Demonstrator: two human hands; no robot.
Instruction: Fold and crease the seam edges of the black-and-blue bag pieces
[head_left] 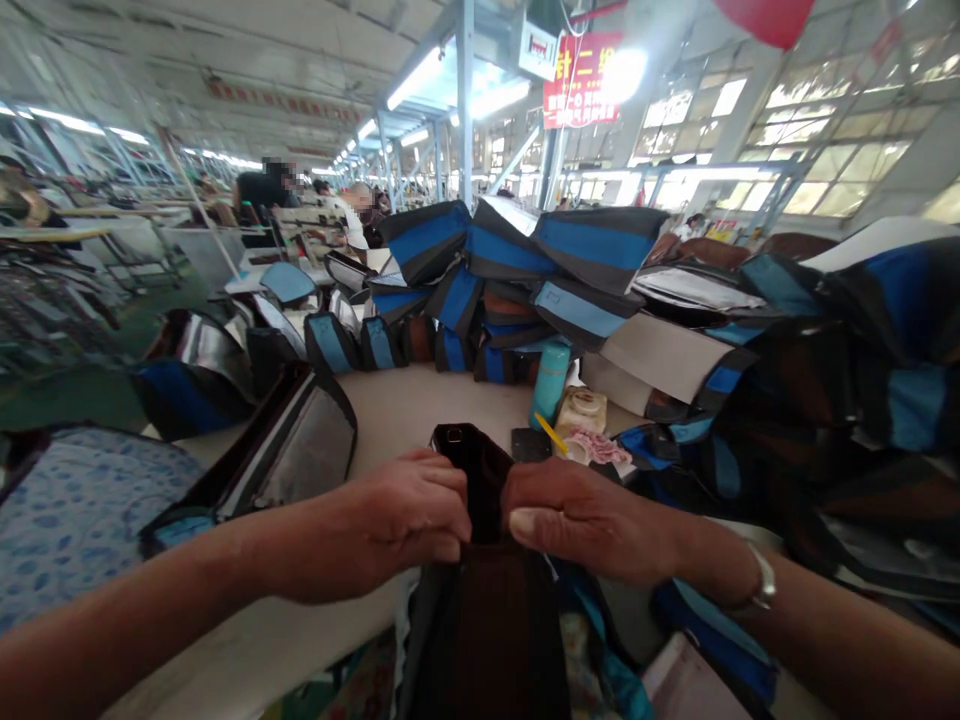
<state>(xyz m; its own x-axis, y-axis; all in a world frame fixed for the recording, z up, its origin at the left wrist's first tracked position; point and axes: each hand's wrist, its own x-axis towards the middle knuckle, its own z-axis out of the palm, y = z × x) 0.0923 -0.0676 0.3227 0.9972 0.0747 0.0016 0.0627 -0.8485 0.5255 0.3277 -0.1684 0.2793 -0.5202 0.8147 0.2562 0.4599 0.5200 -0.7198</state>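
Observation:
Both of my hands grip a dark black and brown bag piece (pixel 480 600) right in front of me, at the near edge of the table (pixel 405 410). My left hand (pixel 409 515) pinches its left edge with curled fingers. My right hand (pixel 581 520), with a bracelet on the wrist, holds the right edge, thumb on top. The upper end of the piece (pixel 469 450) stands up between the two hands.
Heaps of blue and black bags (pixel 525 270) fill the far side and the right (pixel 847 400). An open grey-lined bag (pixel 292 450) lies at the left. A teal bottle (pixel 551 380), a small jar (pixel 581 410) and a dark phone-like slab (pixel 531 445) stand mid-table. People sit far back left.

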